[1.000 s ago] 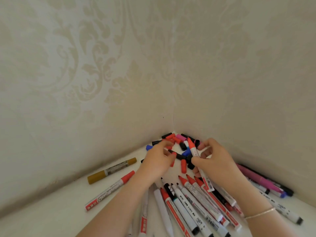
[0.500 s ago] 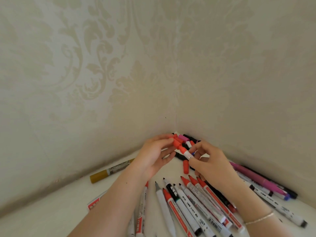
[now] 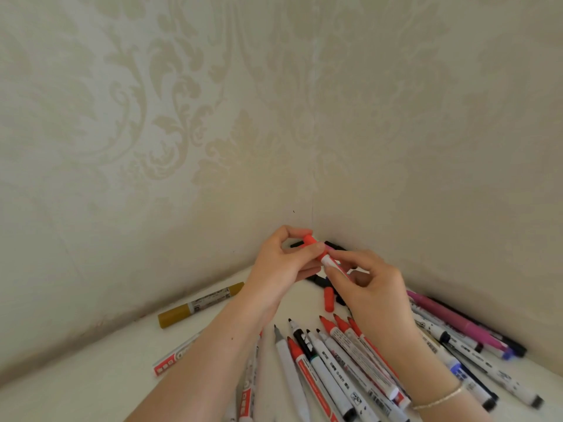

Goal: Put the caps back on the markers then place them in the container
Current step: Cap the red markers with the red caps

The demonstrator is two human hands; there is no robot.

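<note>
Both hands meet above the table's far corner, where the two papered walls join. Left hand [image 3: 281,263] pinches a red cap [image 3: 313,246] between thumb and curled fingers; right hand [image 3: 370,289] pinches the white barrel of a red marker [image 3: 330,264] just below that cap. Cap and barrel lie on one line, so the grip appears meant to press the two together along the axis. Whether the cap is fully seated cannot be told.

Beneath the hands, loose caps lie heaped in the corner: a red loose cap [image 3: 328,300] rests on the table clear of the heap, with black ones beside it partly hidden. Their gathering in one spot likely serves to keep them within reach for matching.

Nearer the front edge, uncapped markers [image 3: 323,357] lie roughly side by side, tips towards the corner, probably awaiting caps. More markers [image 3: 463,333], pink, black and blue among them, lie along the right wall. A gold marker [image 3: 199,304] lies capped by the left wall, well apart from the rest.

No container is in view. Judgement: the task stands at an early stage, capping in hand, with nothing yet stowed.
</note>
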